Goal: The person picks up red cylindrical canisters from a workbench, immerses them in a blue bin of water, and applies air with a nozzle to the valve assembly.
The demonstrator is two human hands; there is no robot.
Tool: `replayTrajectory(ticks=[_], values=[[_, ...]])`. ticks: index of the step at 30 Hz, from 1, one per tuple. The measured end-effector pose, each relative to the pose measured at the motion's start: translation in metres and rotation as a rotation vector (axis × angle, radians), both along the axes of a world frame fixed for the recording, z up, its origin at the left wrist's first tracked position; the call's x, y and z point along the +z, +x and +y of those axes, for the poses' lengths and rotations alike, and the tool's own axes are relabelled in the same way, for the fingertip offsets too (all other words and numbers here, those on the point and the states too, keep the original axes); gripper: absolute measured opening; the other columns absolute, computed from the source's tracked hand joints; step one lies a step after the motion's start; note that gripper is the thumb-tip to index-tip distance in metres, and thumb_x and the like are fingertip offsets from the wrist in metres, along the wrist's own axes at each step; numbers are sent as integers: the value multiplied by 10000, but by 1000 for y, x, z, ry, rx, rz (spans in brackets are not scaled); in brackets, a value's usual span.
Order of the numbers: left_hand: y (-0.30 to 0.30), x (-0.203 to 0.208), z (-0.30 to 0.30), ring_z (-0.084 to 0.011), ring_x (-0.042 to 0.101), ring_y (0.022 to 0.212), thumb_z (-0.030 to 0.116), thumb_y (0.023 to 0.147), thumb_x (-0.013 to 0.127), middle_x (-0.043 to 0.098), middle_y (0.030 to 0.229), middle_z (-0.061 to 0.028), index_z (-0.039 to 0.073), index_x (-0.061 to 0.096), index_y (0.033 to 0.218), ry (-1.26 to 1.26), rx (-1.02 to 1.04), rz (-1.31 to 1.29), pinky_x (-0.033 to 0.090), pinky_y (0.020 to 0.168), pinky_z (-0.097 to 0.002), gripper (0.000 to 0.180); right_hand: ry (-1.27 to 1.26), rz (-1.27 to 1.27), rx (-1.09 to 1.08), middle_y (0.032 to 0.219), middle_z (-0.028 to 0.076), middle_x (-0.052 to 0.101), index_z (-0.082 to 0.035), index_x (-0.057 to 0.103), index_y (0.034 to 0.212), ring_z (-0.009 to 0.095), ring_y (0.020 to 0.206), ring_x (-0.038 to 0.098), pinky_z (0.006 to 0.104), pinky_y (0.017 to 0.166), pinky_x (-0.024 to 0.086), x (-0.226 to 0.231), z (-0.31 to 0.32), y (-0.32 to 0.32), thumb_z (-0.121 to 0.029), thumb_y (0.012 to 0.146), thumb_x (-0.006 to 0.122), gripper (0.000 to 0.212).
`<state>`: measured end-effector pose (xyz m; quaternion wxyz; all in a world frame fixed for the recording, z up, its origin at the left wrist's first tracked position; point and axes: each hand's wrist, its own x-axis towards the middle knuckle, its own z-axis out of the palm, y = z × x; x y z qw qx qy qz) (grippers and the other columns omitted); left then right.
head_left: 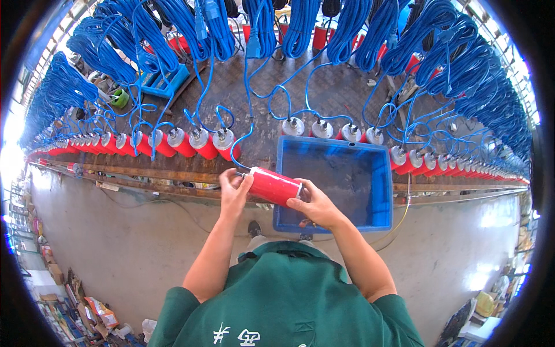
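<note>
A red cylinder [273, 186] with pale end caps lies tilted between my two hands, in front of the table edge. It looks like a motor housing, and a blue cable [234, 151] runs up from its left end. My left hand [231, 194] is closed at that end, thumb and fingers around the fitting where the cable comes out. At the opposite end my right hand [319, 207] grips the cylinder with thumb on the near side and fingers over the end. Below the right hand a small brownish piece [307, 222] shows, too small to make out.
A blue plastic crate [391, 191] sits at the table edge, right of the cylinder. Similar red cylinders [202, 144] line the worn dark table [260, 133] on both sides. Bundled blue cables [298, 29] hang along the back. A smaller blue basket [165, 84] stands far left.
</note>
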<state>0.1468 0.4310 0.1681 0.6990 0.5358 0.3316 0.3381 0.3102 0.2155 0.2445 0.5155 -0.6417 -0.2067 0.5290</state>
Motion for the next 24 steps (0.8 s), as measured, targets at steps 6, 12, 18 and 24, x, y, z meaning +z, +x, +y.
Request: replayTrajectory(ticks=[6, 12, 18, 24], values=[[9, 21, -11, -239, 712, 1173, 492, 935, 826, 709, 1272, -103, 60, 587, 1388, -306, -438, 9, 584, 1020, -447, 671, -22, -96, 41, 1356, 126, 669, -78, 323, 1645, 225, 1157, 675, 351, 602, 661, 2, 0, 3, -351, 959, 833, 898], [11, 59, 9, -170, 718, 1006, 209, 874, 910, 711, 1146, -76, 51, 616, 1268, -142, -61, 55, 593, 903, -313, 516, -74, -179, -187, 1132, 134, 718, -14, 399, 1609, 134, 808, 677, 311, 555, 638, 19, -36, 7, -186, 1012, 759, 717], [56, 66, 63, -300, 710, 1073, 324, 783, 944, 716, 1167, -136, -3, 605, 1308, 746, -46, 407, 559, 970, -393, 705, -99, -112, -424, 1106, 124, 722, -6, 461, 1561, 100, 731, 607, 302, 568, 625, 33, -107, 13, -195, 1027, 734, 629], [119, 21, 62, -401, 680, 1189, 438, 778, 897, 646, 1334, -182, 11, 574, 1398, 954, -38, 690, 556, 989, -501, 819, -109, -114, -566, 1100, 148, 726, 8, 478, 1540, 68, 620, 529, 337, 572, 635, 33, -146, 9, -195, 1035, 704, 590]])
